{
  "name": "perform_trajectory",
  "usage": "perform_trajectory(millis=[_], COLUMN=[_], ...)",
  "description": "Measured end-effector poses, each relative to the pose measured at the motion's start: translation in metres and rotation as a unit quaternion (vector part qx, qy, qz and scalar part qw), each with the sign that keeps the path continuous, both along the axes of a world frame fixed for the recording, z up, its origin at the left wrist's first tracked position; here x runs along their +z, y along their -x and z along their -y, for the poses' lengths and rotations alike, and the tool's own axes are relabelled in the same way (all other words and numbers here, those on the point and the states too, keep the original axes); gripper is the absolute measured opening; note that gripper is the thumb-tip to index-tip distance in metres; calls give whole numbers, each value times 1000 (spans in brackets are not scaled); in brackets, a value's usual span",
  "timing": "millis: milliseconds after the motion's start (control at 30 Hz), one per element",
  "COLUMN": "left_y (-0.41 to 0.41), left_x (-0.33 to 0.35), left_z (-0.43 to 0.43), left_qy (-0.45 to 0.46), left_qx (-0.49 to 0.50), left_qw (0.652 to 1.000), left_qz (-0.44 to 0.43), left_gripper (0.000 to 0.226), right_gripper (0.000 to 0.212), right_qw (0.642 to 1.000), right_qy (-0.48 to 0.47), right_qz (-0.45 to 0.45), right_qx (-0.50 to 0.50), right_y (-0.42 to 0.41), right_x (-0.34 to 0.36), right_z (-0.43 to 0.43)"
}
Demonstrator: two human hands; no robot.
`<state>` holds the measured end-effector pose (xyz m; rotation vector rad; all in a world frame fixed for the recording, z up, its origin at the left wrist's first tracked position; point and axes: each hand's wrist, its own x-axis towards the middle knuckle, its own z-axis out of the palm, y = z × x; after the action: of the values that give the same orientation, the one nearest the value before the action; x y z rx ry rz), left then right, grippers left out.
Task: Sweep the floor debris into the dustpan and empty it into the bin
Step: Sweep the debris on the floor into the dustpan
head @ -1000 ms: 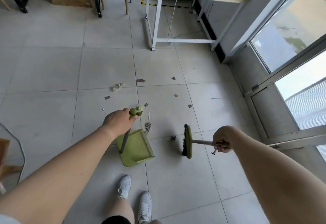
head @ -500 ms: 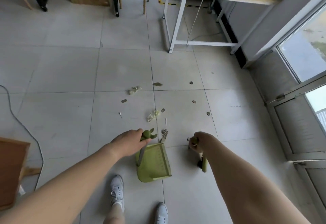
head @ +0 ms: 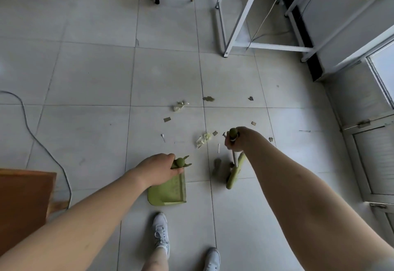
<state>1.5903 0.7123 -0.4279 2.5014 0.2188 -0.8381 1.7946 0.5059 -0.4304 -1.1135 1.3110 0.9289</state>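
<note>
Two white shoes [head: 161, 232] at the bottom edge; the right one is cut off by the frame. Both bare forearms reach forward over the grey tile floor [head: 89, 79].

Left grip [head: 158, 169]: clenched round the top of the green dustpan [head: 168, 192] handle. Only the knob end with two prongs shows past the fingers. The shaft below is hidden by the hand. The pan sits directly under and just nearer than this grip, ahead of the left shoe. Cannot tell if its lip touches the tile.

Right grip [head: 238, 139]: grasping the upper end of the broom [head: 234, 172], with the rounded green cap poking out above the fist. A short stretch of pale shaft shows below the hand. The green head lies tilted, right of the pan and apart from it. Bristles are hard to make out. A grey smear between pan and head is too blurred to identify.

Debris [head: 203, 139]: a crumpled pale wrapper just left of the right grip and beyond the pan. Further scraps and small chips are scattered farther out.

Left side: a brown board [head: 23, 206], cut off, and a grey cable [head: 42, 142] curving past it.

Far right: a white-framed counter [head: 234, 15], its top cropped and the items on it blurred.
</note>
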Motion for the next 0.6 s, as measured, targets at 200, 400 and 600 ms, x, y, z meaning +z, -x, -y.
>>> perform_trajectory(millis=[200,400,600], left_y=[-10,-17,-37], left_x=[8,25,37], left_z=[-32,-34,-9], left_qy=[-20,-22,-11], left_qx=[19,34,49], left_qw=[999,999,998], left_qz=[15,35,23], left_gripper=[39,36,37], right_gripper=[16,13,17], right_qw=[998,993,990], right_qy=[-62,-82,-115], right_qz=[20,67,55], right_qx=[-8,-53,-61], right_y=[-26,-38,-44], right_x=[25,45,61], right_z=[-44,-26,57])
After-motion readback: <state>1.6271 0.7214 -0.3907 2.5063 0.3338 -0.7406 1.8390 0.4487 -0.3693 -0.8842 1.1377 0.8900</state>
